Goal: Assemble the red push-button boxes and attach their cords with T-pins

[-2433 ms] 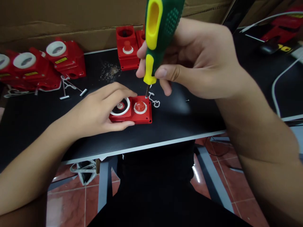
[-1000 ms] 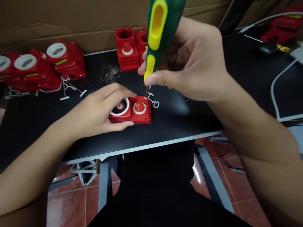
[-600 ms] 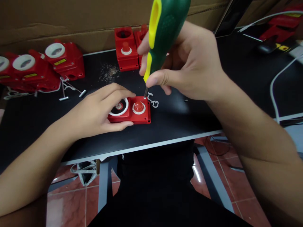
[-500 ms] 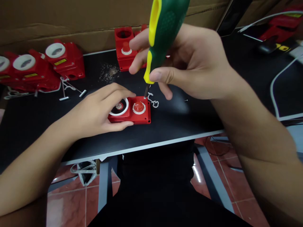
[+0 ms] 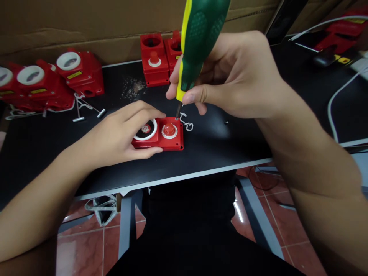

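My left hand [image 5: 129, 132] is closed around the left part of a red box [image 5: 172, 143] lying on the black table, thumb along its near side and fingers over the far side. The box carries a white ring around a dark disc and, to the right, a round red light [image 5: 169, 130] in a white collar. My right hand [image 5: 230, 76] grips a green and yellow screwdriver [image 5: 198, 42] held nearly upright. Its tip rests on a screw [image 5: 176, 118] at the box's far right corner. Beside that corner lies a white cord loop [image 5: 187, 124].
Several red boxes with white rings [image 5: 80, 74] stand at the left, with small metal hammers [image 5: 101, 113] near them. Two more red units [image 5: 155, 69] stand at the back by the cardboard [image 5: 86, 27]. A loose screw [image 5: 226, 122] lies to the right. Debris [image 5: 133, 89] is scattered behind.
The fingers of my right hand have closed in around the screwdriver handle, which has turned slightly. The tip stays at the same corner. My left hand and the red box keep their places.
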The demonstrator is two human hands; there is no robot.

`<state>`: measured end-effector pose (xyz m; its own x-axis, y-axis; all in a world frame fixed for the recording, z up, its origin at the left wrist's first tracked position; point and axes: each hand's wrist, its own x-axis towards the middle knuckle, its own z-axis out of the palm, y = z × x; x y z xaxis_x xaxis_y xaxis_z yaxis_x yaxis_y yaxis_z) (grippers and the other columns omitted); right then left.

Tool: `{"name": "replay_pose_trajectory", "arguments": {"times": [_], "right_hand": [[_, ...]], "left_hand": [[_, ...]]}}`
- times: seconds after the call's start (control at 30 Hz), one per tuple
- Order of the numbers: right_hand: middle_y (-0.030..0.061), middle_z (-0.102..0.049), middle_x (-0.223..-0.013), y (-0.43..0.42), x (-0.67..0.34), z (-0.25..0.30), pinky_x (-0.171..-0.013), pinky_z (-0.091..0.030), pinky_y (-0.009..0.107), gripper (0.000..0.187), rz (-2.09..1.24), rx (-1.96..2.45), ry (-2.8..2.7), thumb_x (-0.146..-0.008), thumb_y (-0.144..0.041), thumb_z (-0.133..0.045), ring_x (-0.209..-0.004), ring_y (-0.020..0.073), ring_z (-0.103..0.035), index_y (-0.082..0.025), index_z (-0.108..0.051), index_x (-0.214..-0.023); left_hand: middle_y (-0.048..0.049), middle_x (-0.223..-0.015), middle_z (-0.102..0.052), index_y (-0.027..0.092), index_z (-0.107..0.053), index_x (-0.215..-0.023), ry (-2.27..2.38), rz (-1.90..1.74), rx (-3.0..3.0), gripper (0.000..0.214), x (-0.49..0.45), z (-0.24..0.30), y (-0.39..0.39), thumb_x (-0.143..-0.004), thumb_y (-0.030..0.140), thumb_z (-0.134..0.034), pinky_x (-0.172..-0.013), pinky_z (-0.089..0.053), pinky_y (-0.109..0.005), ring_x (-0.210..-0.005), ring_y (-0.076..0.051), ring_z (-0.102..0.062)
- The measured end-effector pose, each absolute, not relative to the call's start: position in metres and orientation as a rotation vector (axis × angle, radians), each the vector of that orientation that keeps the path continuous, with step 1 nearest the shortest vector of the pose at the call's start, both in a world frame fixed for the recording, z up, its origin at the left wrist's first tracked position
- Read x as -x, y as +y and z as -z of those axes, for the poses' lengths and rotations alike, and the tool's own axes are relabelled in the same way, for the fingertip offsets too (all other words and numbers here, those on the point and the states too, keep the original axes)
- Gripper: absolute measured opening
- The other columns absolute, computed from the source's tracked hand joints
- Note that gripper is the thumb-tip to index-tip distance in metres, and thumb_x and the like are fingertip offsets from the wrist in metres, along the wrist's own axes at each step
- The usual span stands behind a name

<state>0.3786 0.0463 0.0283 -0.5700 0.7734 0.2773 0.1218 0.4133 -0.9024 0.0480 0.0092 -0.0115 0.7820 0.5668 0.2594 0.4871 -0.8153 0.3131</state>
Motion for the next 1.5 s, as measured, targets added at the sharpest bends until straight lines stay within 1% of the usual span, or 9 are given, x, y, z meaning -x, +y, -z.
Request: {"name": "replay_pose_trajectory", "arguments": {"times": [0.13,0.33,0.43,0.57,0.87,1.1,1.2,1.37,1.5], "right_hand": [[-0.0027,-0.098,-0.123,0.044,-0.376,-0.030,-0.070,-0.074,0.051,0.029,-1.112,0.803,-1.941,-0.090,-0.037,-0.108,-0.112,0.0392,-0.094,-0.040,-0.082,-0.102],[0.0000,-0.098,-0.123,0.043,-0.375,-0.031,-0.095,-0.081,0.060,0.053,-0.999,0.890,-1.938,-0.082,-0.058,-0.118,-0.116,0.0424,-0.093,-0.038,-0.070,-0.084],[0.0017,-0.097,-0.119,0.043,-0.373,-0.031,-0.103,-0.080,0.062,0.064,-0.978,0.880,-1.956,-0.082,-0.074,-0.118,-0.122,0.0421,-0.093,-0.036,-0.065,-0.084],[0.0019,-0.094,-0.117,0.042,-0.371,-0.029,-0.097,-0.077,0.058,0.064,-0.899,0.877,-1.986,-0.090,-0.079,-0.111,-0.114,0.0369,-0.091,-0.036,-0.064,-0.088],[0.0018,-0.091,-0.114,0.044,-0.366,-0.028,-0.091,-0.071,0.066,0.070,-0.850,1.023,-1.956,-0.072,-0.095,-0.108,-0.116,0.0462,-0.084,-0.042,-0.068,-0.094],[0.0022,-0.088,-0.117,0.039,-0.363,-0.030,-0.092,-0.069,0.061,0.072,-0.855,1.008,-1.920,-0.081,-0.083,-0.111,-0.112,0.0404,-0.084,-0.037,-0.056,-0.093],[0.0002,-0.087,-0.118,0.039,-0.365,-0.027,-0.096,-0.072,0.059,0.066,-0.832,1.005,-1.918,-0.084,-0.074,-0.114,-0.110,0.0382,-0.084,-0.038,-0.059,-0.095],[0.0022,-0.086,-0.121,0.034,-0.367,-0.017,-0.095,-0.075,0.051,0.060,-0.697,0.992,-1.911,-0.091,-0.080,-0.109,-0.109,0.0360,-0.082,-0.036,-0.069,-0.100],[0.0025,-0.081,-0.121,0.025,-0.368,-0.022,-0.113,-0.075,0.048,0.042,-0.587,1.001,-1.845,-0.108,-0.070,-0.097,-0.122,0.0351,-0.086,-0.034,-0.075,-0.107]], "left_hand": [[-0.0114,-0.166,-0.081,0.038,-0.066,-0.176,0.827,-0.482,-2.729,0.054,-0.050,0.009,0.008,-0.130,0.065,-0.070,-0.131,-0.076,-0.066,-0.146,-0.040,-0.085],[-0.0105,-0.165,-0.082,0.040,-0.066,-0.176,0.849,-0.473,-2.722,0.054,-0.050,0.008,0.008,-0.129,0.065,-0.070,-0.130,-0.076,-0.067,-0.145,-0.041,-0.085],[-0.0107,-0.164,-0.082,0.038,-0.067,-0.174,0.832,-0.492,-2.723,0.052,-0.050,0.008,0.008,-0.130,0.065,-0.070,-0.129,-0.076,-0.065,-0.146,-0.040,-0.085],[-0.0124,-0.163,-0.082,0.035,-0.068,-0.173,0.827,-0.498,-2.722,0.051,-0.050,0.008,0.008,-0.131,0.063,-0.070,-0.128,-0.077,-0.063,-0.146,-0.040,-0.085],[-0.0127,-0.162,-0.082,0.038,-0.066,-0.176,0.863,-0.479,-2.723,0.055,-0.050,0.009,0.008,-0.128,0.065,-0.071,-0.124,-0.079,-0.067,-0.141,-0.042,-0.086],[-0.0110,-0.165,-0.081,0.040,-0.066,-0.177,0.876,-0.477,-2.723,0.056,-0.049,0.009,0.006,-0.130,0.068,-0.068,-0.127,-0.077,-0.064,-0.143,-0.040,-0.086],[-0.0111,-0.163,-0.082,0.040,-0.067,-0.176,0.855,-0.490,-2.730,0.054,-0.048,0.010,0.008,-0.130,0.068,-0.069,-0.125,-0.078,-0.062,-0.144,-0.041,-0.086],[-0.0150,-0.163,-0.083,0.031,-0.069,-0.170,0.790,-0.487,-2.769,0.054,-0.048,0.010,0.010,-0.134,0.070,-0.065,-0.128,-0.077,-0.061,-0.148,-0.040,-0.086],[-0.0150,-0.163,-0.083,0.032,-0.071,-0.169,0.849,-0.464,-2.730,0.057,-0.048,0.009,0.009,-0.132,0.075,-0.065,-0.132,-0.076,-0.066,-0.150,-0.041,-0.085]]}}
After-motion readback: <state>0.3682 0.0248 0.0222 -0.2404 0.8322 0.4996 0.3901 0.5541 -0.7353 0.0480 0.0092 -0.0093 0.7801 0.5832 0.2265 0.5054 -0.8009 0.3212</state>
